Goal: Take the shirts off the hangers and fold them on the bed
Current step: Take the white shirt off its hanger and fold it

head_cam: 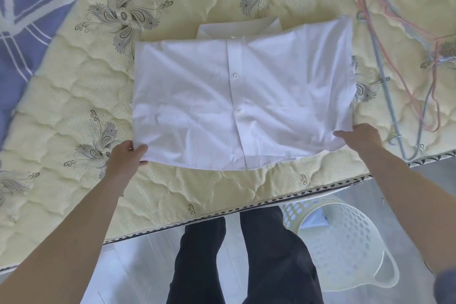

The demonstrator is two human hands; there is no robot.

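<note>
Gripping folded white shirt [237, 96] at near corners on bed [74, 111]: left hand [125, 155], right hand [360, 137] both pinching hem, fingers [143, 162] curled under fabric, hangers [385, 81] lying alongside

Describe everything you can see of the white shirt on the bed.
The white shirt is a thin, creased button-up, lying front up on the quilted mattress, folded into a rough rectangle. Its placket runs down the middle with buttons showing; what looks like its collar peeks out at the far edge. The left hand pinches its near left corner, the right hand its near right corner. No sleeves show.
</note>
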